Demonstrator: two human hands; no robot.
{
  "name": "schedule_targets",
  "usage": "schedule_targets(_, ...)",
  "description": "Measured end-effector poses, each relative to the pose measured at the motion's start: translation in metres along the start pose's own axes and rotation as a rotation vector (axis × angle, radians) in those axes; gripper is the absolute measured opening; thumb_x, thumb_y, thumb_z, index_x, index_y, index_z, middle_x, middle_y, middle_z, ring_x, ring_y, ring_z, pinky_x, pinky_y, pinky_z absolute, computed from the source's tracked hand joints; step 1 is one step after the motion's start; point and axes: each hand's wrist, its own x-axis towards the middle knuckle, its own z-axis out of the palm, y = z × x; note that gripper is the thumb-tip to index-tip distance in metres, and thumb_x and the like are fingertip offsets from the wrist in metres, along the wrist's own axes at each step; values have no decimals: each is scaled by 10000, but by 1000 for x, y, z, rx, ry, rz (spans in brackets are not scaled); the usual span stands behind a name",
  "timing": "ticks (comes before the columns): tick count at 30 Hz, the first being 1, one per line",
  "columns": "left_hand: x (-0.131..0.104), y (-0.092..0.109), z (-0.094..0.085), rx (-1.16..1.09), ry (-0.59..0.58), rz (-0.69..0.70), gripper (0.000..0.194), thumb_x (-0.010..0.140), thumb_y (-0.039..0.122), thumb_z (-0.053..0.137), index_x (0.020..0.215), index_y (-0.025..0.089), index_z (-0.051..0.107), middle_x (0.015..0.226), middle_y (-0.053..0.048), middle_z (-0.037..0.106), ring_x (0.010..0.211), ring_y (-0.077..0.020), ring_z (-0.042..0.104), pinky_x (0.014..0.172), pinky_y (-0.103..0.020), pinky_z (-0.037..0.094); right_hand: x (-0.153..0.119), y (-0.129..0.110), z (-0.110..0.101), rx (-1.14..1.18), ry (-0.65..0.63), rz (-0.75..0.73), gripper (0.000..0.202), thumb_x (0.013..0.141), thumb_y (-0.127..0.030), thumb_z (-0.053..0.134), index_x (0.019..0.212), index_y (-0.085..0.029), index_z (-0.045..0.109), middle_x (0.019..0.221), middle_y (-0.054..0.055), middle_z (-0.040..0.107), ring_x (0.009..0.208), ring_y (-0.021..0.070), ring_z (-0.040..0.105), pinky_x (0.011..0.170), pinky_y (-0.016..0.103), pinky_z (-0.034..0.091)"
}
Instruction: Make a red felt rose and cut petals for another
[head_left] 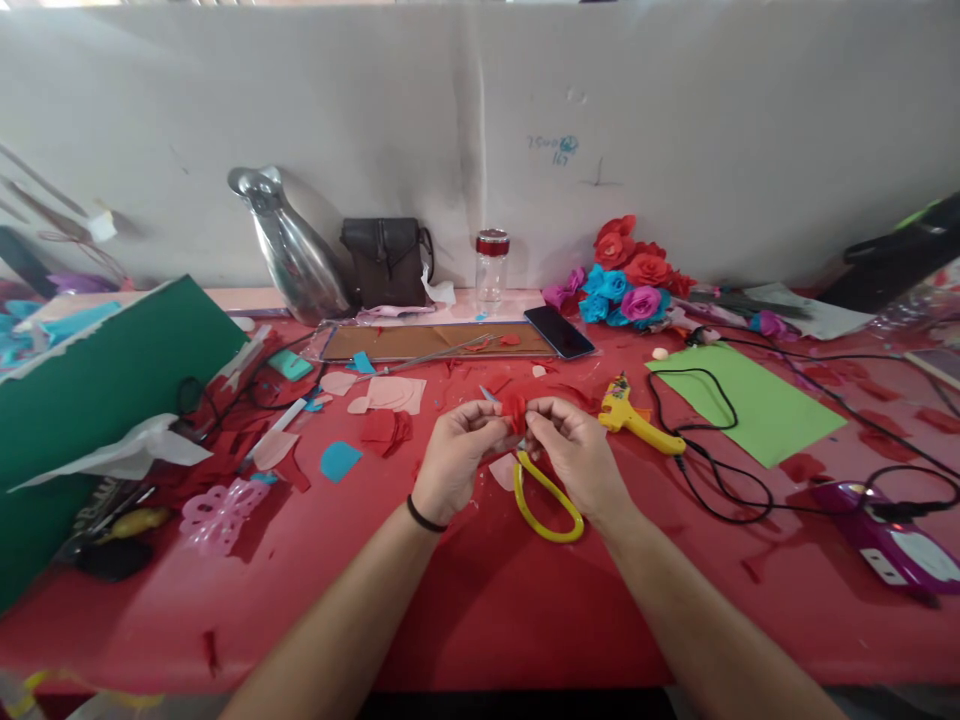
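Between my two hands, above the middle of the table, is a small piece of red crepe paper (516, 410). My left hand (459, 450) pinches its left side with thumb and fingers; a black band circles that wrist. The right side of the paper is pinched by my right hand (574, 455). Scissors with yellow handles (551, 515) lie on the table below my hands, their blades partly hidden. To the right of my right hand rests a yellow hot glue gun (637, 425). A stack of red paper petals (385, 430) lies left of my left hand.
On the red table (300, 610) are a blue paper petal (341, 461), a phone (559, 332), green paper (757, 400) and a purple power strip (889, 540) with black cables. Behind stand a steel jug (296, 255), a glass jar (492, 270) and a paper flower bunch (630, 280). A green box (112, 400) is left.
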Motion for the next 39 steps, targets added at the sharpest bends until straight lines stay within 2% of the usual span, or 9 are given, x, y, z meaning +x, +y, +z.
schedule_targets(10, -2, 0, 1, 39, -7, 35, 287, 556, 213, 828, 761, 129, 646, 732, -12, 685, 661, -101, 635, 681, -228, 522, -1, -1, 1, -102, 25, -66, 152, 749, -364, 600, 751, -212, 599, 582, -33, 581, 512, 117, 522, 512, 247, 441)
schedule_targets(15, -2, -1, 2, 105, 34, 67, 220, 559, 152, 773, 728, 133, 632, 642, 8, 655, 601, -92, 611, 653, -228, 518, -3, 1, 1, -156, 6, -102, 168, 754, -377, 616, 768, -210, 617, 656, -7, 624, 563, 131, 544, 550, 256, 455)
schedule_targets(19, -2, 1, 3, 86, 35, 65, 160, 578, 139, 728, 700, 138, 626, 617, 20, 638, 559, -82, 590, 662, -246, 535, -3, 2, 0, -145, -10, -70, 188, 762, -396, 606, 771, -209, 616, 606, -22, 594, 541, 132, 538, 541, 261, 460)
schedule_targets(24, -3, 1, 2, 110, 32, 71, 200, 574, 164, 758, 723, 132, 628, 654, -4, 656, 598, -93, 606, 625, -218, 512, -3, 4, 0, -158, -10, -97, 175, 770, -380, 610, 786, -206, 622, 664, -1, 640, 575, 138, 566, 554, 261, 473)
schedule_targets(28, -2, 0, 2, 143, 52, 67, 182, 559, 119, 730, 706, 132, 625, 613, 7, 636, 573, -90, 595, 617, -220, 512, -5, 7, 1, -206, -21, -136, 152, 782, -351, 600, 798, -202, 627, 710, 9, 658, 615, 140, 589, 583, 258, 485)
schedule_targets(33, -1, 2, 3, 83, 50, 25, 144, 550, 117, 685, 672, 134, 610, 572, 35, 600, 503, -65, 549, 588, -220, 519, -4, 5, 0, -166, -14, -86, 153, 767, -348, 609, 786, -197, 619, 637, -13, 628, 544, 123, 567, 538, 245, 472)
schedule_targets(39, -1, 3, 1, 23, 16, -15, 196, 570, 201, 725, 712, 132, 610, 652, 27, 606, 594, -85, 596, 664, -254, 547, -1, 0, 0, -95, 2, -40, 204, 739, -391, 634, 770, -190, 632, 571, -36, 588, 498, 111, 542, 504, 234, 454)
